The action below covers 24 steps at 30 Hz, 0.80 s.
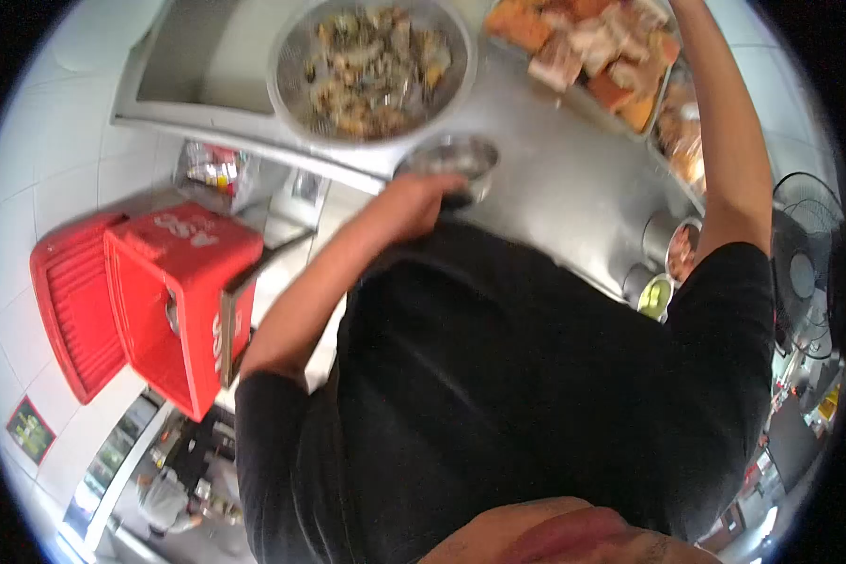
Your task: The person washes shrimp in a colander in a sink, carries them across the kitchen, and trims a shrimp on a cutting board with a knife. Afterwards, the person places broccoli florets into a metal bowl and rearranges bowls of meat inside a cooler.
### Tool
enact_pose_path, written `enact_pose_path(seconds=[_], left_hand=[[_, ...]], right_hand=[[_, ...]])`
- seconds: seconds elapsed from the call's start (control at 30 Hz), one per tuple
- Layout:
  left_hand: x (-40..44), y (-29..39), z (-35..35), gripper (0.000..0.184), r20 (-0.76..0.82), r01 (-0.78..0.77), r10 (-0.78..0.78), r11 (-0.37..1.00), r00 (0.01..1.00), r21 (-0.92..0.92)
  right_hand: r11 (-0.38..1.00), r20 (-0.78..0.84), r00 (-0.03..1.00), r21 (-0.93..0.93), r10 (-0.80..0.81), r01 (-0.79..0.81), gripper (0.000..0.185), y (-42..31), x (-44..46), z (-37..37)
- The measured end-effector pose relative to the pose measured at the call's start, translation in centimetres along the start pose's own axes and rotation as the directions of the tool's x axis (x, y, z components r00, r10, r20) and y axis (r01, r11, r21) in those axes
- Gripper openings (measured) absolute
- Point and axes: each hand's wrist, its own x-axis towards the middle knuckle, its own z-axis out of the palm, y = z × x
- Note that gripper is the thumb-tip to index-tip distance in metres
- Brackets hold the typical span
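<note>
My left hand (pixel 425 199) is at the near edge of a small steel bowl (pixel 479 155), its fingers closed over the rim. What the bowl holds is blurred. Just beyond it stands a wide steel colander (pixel 282 89) heaped with grey-brown pieces that look like raw shrimp (pixel 376 70). My right arm (pixel 728 113) stretches forward past a tray (pixel 637 130) of orange and pale pieces, which look like cut fish (pixel 606 52). The right hand lies beyond the top edge of the picture.
Along the counter's (pixel 555 169) right edge are a metal pot (pixel 663 235) of pinkish pieces and another of green slices (pixel 655 296). A sink (pixel 207 56) lies at left. Below it, a red box (pixel 179 310) stands with its lid open. A fan (pixel 801 273) is at right; a person (pixel 164 503) appears lower left.
</note>
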Motion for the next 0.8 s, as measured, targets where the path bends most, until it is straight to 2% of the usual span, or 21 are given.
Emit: enact_pose_path(seconds=[0.03,0.07,0.1,0.2,0.27,0.37,0.53,0.63,0.67,0.77,0.8], left_hand=[[-0.3,2.1,0.1,0.043,0.084,0.128,-0.126,0.992,0.988,-0.012],[0.1,0.8,2.0,0.043,-0.078,-0.024,0.023,1.000,0.997,-0.013],[0.6,1.7,2.2,0.043,-0.140,-0.091,0.086,0.995,0.986,-0.030],[0.9,4.7,1.6,0.041,-0.081,-0.011,0.009,1.000,0.997,-0.017],[1.4,4.4,1.3,0.041,-0.080,0.024,-0.021,0.999,0.997,0.036],[2.7,4.0,2.2,0.045,-0.175,-0.007,0.013,0.999,0.985,0.033],[4.7,4.9,2.3,0.037,-0.270,0.035,-0.041,0.999,0.962,-0.026],[5.2,5.9,-0.2,0.034,-0.263,0.137,-0.246,0.919,0.933,-0.371],[5.2,6.5,-1.2,0.034,-0.293,0.097,-0.237,0.902,0.926,-0.421],[6.2,5.7,-2.7,0.029,-0.379,0.019,-0.278,0.827,0.883,-0.562],[6.1,5.8,-3.0,0.030,-0.415,0.014,-0.351,0.777,0.840,-0.629]], right_hand=[[0.998,0.170,0.985,0.059,-0.005,-0.005,0.065,0.5,-5.3,1.5],[0.994,0.249,0.967,0.108,-0.063,0.037,0.061,1.0,-8.8,0.9],[0.984,0.325,0.938,0.162,-0.121,0.070,0.058,1.5,-12.4,0.2],[0.921,0.438,0.827,0.317,-0.352,0.225,0.040,4.0,-24.5,2.8],[0.922,0.426,0.869,0.380,-0.250,0.079,0.046,4.7,-30.3,5.2],[0.865,0.263,0.943,0.499,-0.205,0.049,0.051,1.7,-35.3,5.2],[0.903,0.192,0.974,0.429,-0.124,0.030,0.056,2.1,-40.0,7.0],[0.918,0.178,0.981,0.398,-0.077,0.000,0.061,2.7,-41.7,8.1],[0.922,0.182,0.981,0.386,-0.066,-0.009,0.063,3.1,-42.1,8.3],[0.852,0.397,0.916,0.459,0.055,-0.250,0.064,4.1,-43.2,9.5],[0.858,0.390,0.919,0.452,0.053,-0.242,0.062,4.3,-43.3,10.0]])
